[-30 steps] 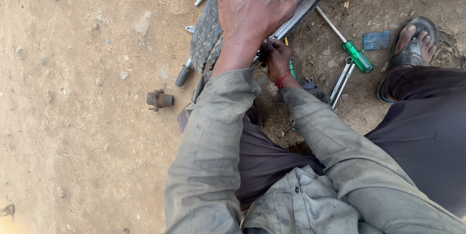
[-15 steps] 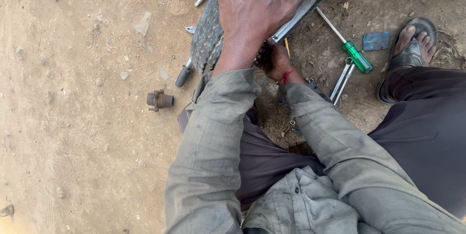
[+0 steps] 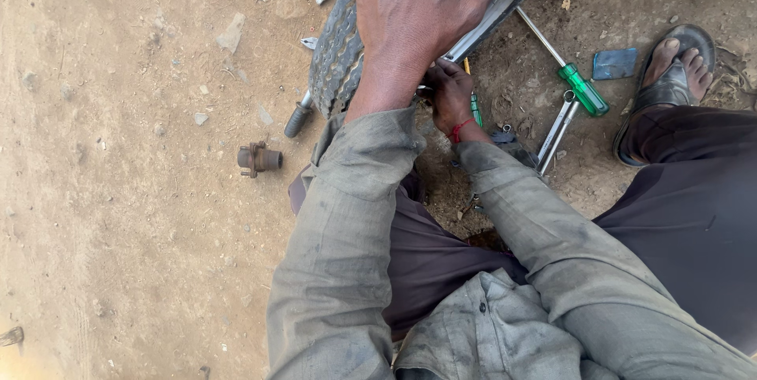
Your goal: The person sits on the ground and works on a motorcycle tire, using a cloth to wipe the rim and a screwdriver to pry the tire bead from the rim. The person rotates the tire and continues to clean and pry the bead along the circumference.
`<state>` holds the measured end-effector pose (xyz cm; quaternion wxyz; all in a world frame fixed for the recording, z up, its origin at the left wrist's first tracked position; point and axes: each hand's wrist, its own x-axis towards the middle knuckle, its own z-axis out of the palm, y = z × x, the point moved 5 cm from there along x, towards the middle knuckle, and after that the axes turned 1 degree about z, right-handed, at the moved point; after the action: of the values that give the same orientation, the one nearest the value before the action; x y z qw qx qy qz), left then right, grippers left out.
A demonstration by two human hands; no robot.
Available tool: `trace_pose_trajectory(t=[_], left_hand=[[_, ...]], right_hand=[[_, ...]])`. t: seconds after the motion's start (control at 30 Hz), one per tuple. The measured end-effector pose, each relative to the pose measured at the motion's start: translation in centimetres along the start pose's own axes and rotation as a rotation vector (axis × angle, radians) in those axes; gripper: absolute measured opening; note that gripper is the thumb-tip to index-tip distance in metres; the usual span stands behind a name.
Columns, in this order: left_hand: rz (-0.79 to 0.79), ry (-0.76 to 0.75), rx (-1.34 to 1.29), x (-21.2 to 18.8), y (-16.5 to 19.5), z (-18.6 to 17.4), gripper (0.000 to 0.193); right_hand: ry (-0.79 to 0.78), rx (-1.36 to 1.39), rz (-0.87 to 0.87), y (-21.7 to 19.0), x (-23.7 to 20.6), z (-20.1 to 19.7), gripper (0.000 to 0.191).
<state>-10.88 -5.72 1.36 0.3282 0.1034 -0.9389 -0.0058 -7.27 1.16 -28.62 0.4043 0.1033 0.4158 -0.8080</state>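
Left hand (image 3: 410,9) is pressing flat on tire (image 3: 335,49) | right hand (image 3: 451,96) at 5 o'clock is closing on something hidden at the rim (image 3: 489,21) | next is needing a steady tire.

Left hand (image 3: 410,9) spread flat, palm down; right hand (image 3: 451,96) curled beneath.
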Motion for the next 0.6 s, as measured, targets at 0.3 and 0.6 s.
trace_pose_trajectory(t=[0.3, 0.6], left_hand=[[0.008, 0.038, 0.014, -0.1, 0.2, -0.5, 0.046], [-0.03, -0.028, -0.009, 0.1, 0.2, -0.8, 0.043]], right_hand=[[0.074, -0.092, -0.031, 0.8, 0.2, -0.3, 0.018], [0.021, 0.011, 0.242, 0.5, 0.6, 0.3, 0.025]])
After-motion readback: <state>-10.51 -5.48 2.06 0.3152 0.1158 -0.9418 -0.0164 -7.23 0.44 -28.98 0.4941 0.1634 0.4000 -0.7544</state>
